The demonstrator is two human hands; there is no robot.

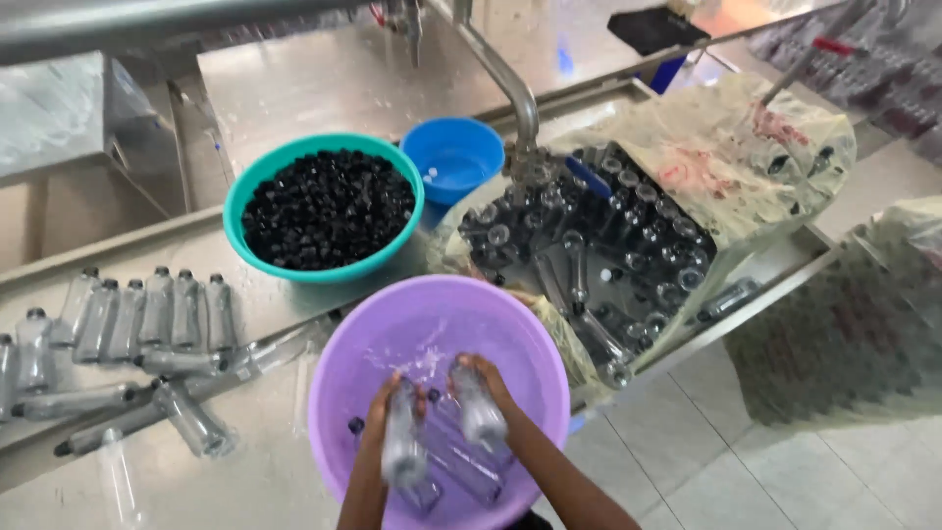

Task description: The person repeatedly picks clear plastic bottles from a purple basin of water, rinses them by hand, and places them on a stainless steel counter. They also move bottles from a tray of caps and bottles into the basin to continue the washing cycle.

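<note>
A purple basin (353, 334) with water sits in front of me on the steel counter. Over it, my left hand (381, 410) grips a clear plastic bottle (401, 450), held upright. Beside it, my right hand (488, 378) grips a second clear bottle (480, 410), also upright. More clear bottles (461, 469) lie in the water below both hands.
A teal bowl (245, 191) full of black caps stands behind the basin, a small blue bowl (456, 157) to its right. A sack of empty bottles (599, 255) lies open at right. Capped bottles (147, 314) lie in a row at left. A metal pipe (510, 88) hangs overhead.
</note>
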